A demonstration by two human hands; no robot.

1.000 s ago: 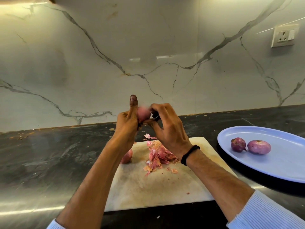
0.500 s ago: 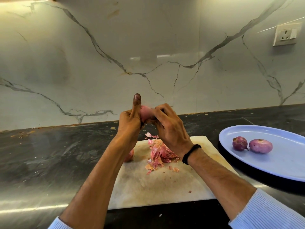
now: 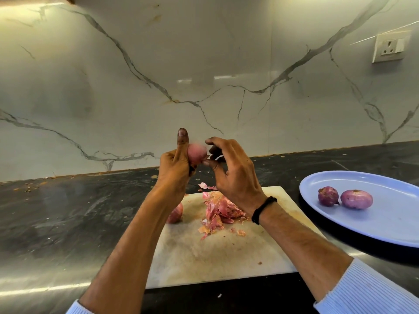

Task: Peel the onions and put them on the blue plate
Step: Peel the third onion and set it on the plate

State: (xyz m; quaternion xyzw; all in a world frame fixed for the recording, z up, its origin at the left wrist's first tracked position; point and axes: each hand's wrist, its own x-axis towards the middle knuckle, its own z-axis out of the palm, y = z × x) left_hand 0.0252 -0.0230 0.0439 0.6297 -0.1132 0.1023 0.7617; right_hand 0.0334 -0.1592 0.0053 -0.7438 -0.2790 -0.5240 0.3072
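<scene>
The left hand (image 3: 174,168) grips an onion (image 3: 196,154) above the cutting board (image 3: 204,257), evidently so skins drop on the peelings (image 3: 221,211). The right hand (image 3: 235,175) curls beside it; whether it pinches skin we cannot tell. On the blue plate (image 3: 385,227) lie two onions (image 3: 356,198).

No readable text, labels, brands or numbers anywhere in view.

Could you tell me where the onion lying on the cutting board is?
In the head view, the onion lies at the left edge of the cutting board, partly behind the left forearm, left of the peel pile.
</scene>
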